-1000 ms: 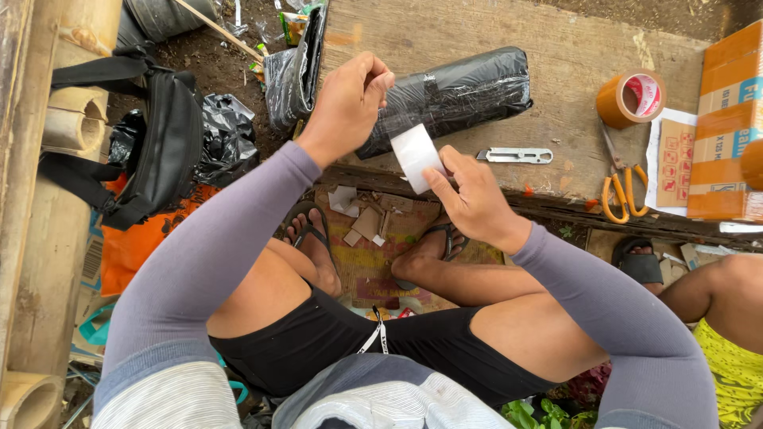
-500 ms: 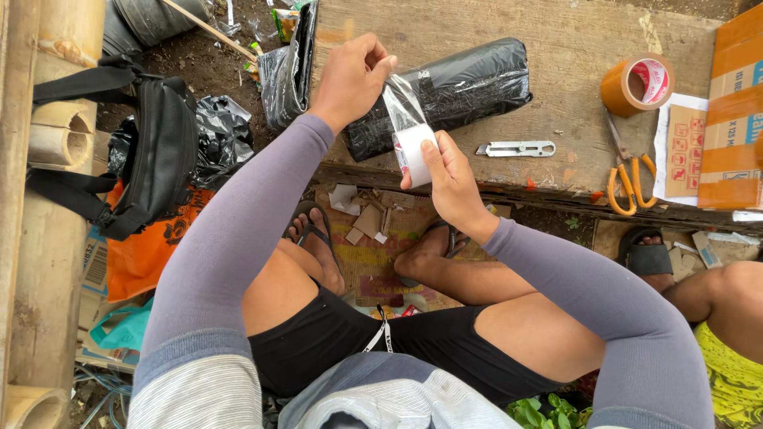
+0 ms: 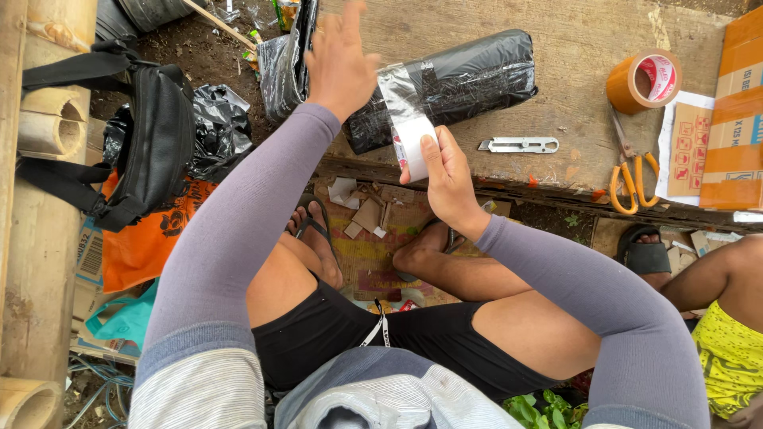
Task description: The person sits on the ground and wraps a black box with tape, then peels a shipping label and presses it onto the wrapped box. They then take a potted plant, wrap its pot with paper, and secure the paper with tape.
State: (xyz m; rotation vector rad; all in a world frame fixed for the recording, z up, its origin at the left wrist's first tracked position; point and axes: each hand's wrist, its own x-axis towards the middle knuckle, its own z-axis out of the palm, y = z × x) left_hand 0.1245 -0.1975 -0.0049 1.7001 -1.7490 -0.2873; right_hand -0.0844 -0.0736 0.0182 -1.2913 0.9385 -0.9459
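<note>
- Tape roll (image 3: 415, 144), white with clear tape, just above the centre of the frame, pinched in the right hand (image 3: 445, 176): thumb across its face, fingers curled behind.
- Strip of clear tape (image 3: 397, 91) running up and left from the roll toward the left hand (image 3: 340, 57); whether strip and hand touch, cannot tell.
- Left hand at top centre, grip spread wide, fingers fanned, closed on nothing visible.
- Black wrapped bundle (image 3: 457, 83) lying on the wooden table (image 3: 572, 48) right behind both hands, glossy with tape bands.
- Metal box cutter (image 3: 518, 144) flat on the table, just right of the right hand, apart from it.
- Brown tape roll (image 3: 642, 81) at upper right, with orange-handled scissors (image 3: 632, 171) below it near the table edge.
- Cardboard boxes (image 3: 735, 111) at the far right edge, beside a printed sheet (image 3: 687, 147).
- Black waist bag (image 3: 155, 131) at upper left against bamboo poles (image 3: 40, 135), crumpled black plastic (image 3: 218, 131) beside it.
- Orange bag (image 3: 147, 242) below the waist bag, on the ground at left.
- Crossed bare legs and sandalled feet at centre, cardboard scraps (image 3: 362, 208) under them.
- Another person's leg (image 3: 711, 274) and yellow garment at lower right.
</note>
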